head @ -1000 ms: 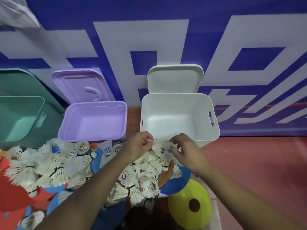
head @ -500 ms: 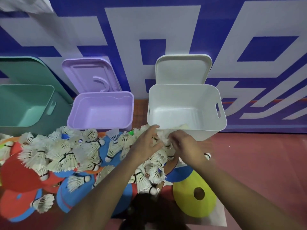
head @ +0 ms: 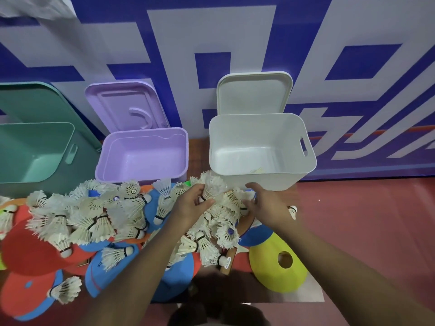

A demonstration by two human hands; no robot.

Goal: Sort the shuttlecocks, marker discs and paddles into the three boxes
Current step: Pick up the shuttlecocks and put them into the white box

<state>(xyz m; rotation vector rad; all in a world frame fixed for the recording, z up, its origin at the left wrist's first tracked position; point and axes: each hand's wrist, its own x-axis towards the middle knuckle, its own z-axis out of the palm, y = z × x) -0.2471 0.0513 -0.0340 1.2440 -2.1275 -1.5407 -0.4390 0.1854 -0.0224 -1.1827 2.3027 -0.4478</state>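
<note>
White feather shuttlecock (head: 213, 185) lies atop pile (head: 94, 215), just before the front wall of white plastic box (head: 277, 181). Left hand (head: 194, 205) pinches its cork end. Right hand (head: 269, 204) among feathers; grip cannot be told. Judged light, feathers brittle: hold by cork.

the white box (head: 235, 137), purple box (head: 146, 142) and green box (head: 35, 147) are smooth moulded plastic with a soft sheen. the shuttlecocks (head: 94, 222) are ragged white feather. the yellow marker disc (head: 266, 271) is matt plastic. a paddle handle (head: 227, 263) shows bare wood. the floor (head: 364, 220) is smooth, dull red.
</note>
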